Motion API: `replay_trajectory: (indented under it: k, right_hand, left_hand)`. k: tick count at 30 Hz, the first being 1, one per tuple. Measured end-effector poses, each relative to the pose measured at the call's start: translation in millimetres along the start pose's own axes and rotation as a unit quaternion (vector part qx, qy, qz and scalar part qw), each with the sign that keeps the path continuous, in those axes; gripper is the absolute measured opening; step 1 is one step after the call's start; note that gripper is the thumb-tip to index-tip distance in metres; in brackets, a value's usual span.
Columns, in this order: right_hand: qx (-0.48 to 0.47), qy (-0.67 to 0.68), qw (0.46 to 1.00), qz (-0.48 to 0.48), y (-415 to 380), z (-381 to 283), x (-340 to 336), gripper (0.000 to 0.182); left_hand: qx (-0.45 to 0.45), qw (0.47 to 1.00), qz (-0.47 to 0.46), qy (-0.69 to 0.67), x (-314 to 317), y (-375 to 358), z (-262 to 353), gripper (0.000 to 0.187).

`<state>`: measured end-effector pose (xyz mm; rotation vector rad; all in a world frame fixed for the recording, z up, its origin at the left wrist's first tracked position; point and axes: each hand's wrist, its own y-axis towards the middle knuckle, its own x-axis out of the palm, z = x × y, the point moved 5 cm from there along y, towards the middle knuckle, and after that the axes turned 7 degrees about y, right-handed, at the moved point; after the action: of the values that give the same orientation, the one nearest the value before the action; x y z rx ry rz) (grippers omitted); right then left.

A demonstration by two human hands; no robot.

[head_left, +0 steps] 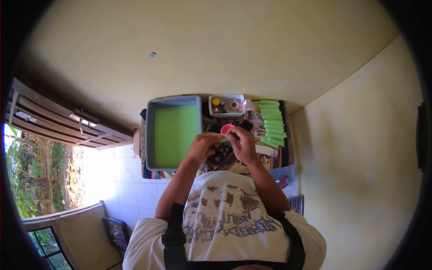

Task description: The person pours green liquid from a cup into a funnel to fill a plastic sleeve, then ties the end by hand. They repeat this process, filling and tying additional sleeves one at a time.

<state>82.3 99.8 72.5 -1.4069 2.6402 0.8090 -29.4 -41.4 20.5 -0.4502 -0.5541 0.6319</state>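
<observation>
My left hand (203, 147) and my right hand (243, 145) meet over the table, fingertips pinched close together. Something small and pale seems to be between them, but I cannot make it out. Just beyond the fingertips is a round red item (227, 128), perhaps a funnel or cup, partly hidden by my right hand. To the left stands a grey rectangular basin (151, 135) holding green liquid (177, 135). On the right lie several slim plastic tubes filled with green (272, 123), lined up in a stack.
At the back, a white container (227, 115) holds a yellow-lidded jar (216, 102) and other small items. Clear plastic (253, 112) lies beside the tubes. A patterned cloth (220, 155) covers the table, which stands against a wall. An open door (67, 119) is at the left.
</observation>
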Motion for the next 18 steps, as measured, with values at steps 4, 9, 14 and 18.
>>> replay_trajectory:
  k: [4,9,14,18]
  right_hand:
    - [0.159,0.165,0.973,-0.007,-16,26,7,0.016]
    - [0.296,0.384,0.874,-0.031,-24,43,16,0.015]
    - [0.302,0.452,0.839,-0.013,-15,39,13,0.017]
    - [0.303,0.443,0.844,-0.002,-16,47,9,0.018]
  left_hand:
    - [0.032,0.988,0.096,0.119,-6,1,-9,0.013]
    - [0.332,0.81,0.252,0.412,21,-28,31,0.016]
    - [0.469,0.757,0.236,0.388,44,-39,32,0.02]
    - [0.446,0.794,0.251,0.327,51,-38,23,0.02]
